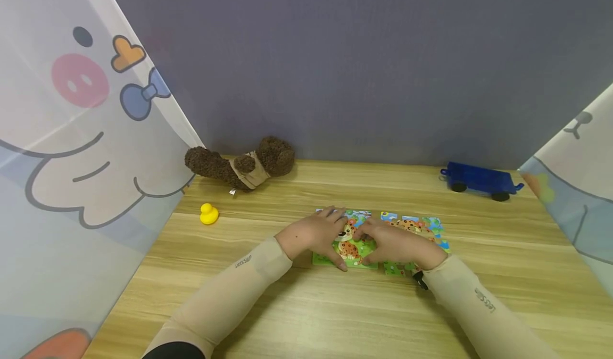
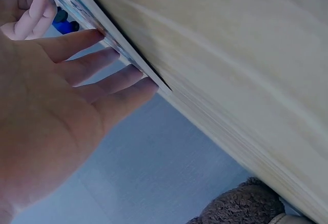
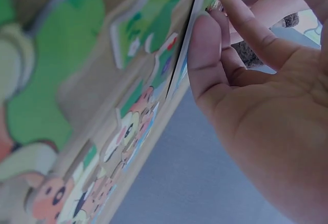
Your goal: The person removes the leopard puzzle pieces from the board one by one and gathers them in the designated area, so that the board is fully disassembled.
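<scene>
A picture board [image 1: 349, 250] with a spotted cub on green lies flat on the wooden table. My left hand [image 1: 320, 235] rests on its left side, fingers extended over the picture and thumb spread toward the near edge. In the left wrist view, those fingertips [image 2: 115, 52] touch the board's face. From the right, my right hand [image 1: 396, 243] touches the same board with bent fingers, its thumb apart from them. The right fingertips partly hide the contact spot. Loose jigsaw pieces [image 1: 433, 225] with another spotted animal lie beneath and beside the right wrist.
A yellow rubber duck [image 1: 208, 214] sits at the left. Behind it, a brown teddy bear [image 1: 278, 158] lies by the grey back wall [image 1: 335, 72]. A blue toy wagon [image 1: 481, 179] stands at the far right. Printed panels [image 1: 96, 178] flank the table.
</scene>
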Action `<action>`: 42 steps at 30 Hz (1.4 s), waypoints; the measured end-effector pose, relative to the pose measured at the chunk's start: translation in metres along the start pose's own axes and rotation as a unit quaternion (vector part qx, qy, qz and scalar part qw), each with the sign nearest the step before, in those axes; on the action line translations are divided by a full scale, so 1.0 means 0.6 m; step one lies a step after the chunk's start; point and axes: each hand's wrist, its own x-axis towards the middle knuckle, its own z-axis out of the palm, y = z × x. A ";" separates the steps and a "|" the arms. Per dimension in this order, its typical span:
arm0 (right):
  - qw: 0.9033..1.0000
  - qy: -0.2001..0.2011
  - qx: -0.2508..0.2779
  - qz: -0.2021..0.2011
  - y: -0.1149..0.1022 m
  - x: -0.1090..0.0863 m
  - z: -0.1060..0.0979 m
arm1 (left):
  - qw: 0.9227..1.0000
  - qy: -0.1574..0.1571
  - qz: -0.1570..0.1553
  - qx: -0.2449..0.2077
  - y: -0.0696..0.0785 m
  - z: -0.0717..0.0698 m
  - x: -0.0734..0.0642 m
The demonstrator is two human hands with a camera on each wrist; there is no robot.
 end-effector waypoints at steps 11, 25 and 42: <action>1.000 0.000 0.016 -0.015 0.010 0.002 0.001 | 1.000 -0.007 -0.004 -0.002 0.002 0.000 0.000; 0.998 0.005 0.027 -0.050 0.010 -0.008 0.002 | 1.000 -0.004 -0.005 -0.001 0.002 0.000 0.000; 0.997 0.031 0.013 -0.070 0.012 -0.011 0.006 | 1.000 -0.008 -0.017 0.002 0.007 0.000 -0.001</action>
